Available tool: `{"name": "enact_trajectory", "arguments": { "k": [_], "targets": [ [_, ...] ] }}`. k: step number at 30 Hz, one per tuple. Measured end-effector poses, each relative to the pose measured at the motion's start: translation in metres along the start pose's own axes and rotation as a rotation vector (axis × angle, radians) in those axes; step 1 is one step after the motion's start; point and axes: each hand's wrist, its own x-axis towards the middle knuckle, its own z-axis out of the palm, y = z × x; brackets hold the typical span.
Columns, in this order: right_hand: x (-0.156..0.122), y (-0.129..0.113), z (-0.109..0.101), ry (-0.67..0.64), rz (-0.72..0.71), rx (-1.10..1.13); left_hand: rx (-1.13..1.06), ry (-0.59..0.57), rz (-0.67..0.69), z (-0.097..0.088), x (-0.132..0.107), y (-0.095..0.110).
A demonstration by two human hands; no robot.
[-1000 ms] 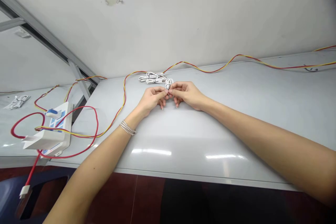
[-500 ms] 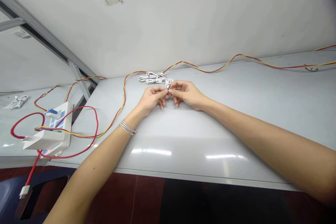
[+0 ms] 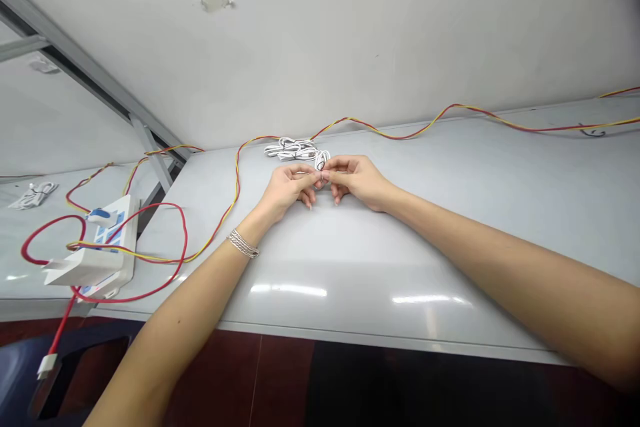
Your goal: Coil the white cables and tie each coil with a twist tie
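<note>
A small coil of white cable point(image 3: 323, 158) with a thin black tie point(image 3: 321, 165) round it stands up between my hands. My left hand point(image 3: 293, 187) pinches the tie with thumb and forefinger. From the other side my right hand point(image 3: 353, 180) pinches at the same tie, the two sets of fingertips almost touching. The fingers hide the tie's ends and the lower part of the coil. Just behind lie bundled white cables point(image 3: 291, 149), also tied in black, on the grey tabletop point(image 3: 390, 240).
A twisted red and yellow wire point(image 3: 390, 136) runs along the back by the wall. At the left, a white power strip point(image 3: 129, 230) carries a white charger point(image 3: 83, 267) with a red cable point(image 3: 184, 233). Another white cable bundle point(image 3: 35, 195) lies beyond the metal frame point(image 3: 150, 140).
Both hands stay almost where they were, still pinching at the tie. Only slight finger movement shows.
</note>
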Motion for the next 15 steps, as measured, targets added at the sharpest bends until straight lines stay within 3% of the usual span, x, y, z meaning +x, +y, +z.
{"name": "enact_trajectory", "arguments": {
  "k": [5,11,15],
  "targets": [
    [0.001,0.0,0.0,0.05,0.022,0.01,0.097,0.147,0.122,0.002,0.0,0.0],
    [0.002,-0.001,0.002,0.102,0.033,0.019,0.429,0.31,0.241,0.0,0.004,-0.008],
    [0.002,-0.001,0.002,0.124,0.029,0.035,0.695,0.284,0.286,0.001,0.006,-0.011]
  ]
}}
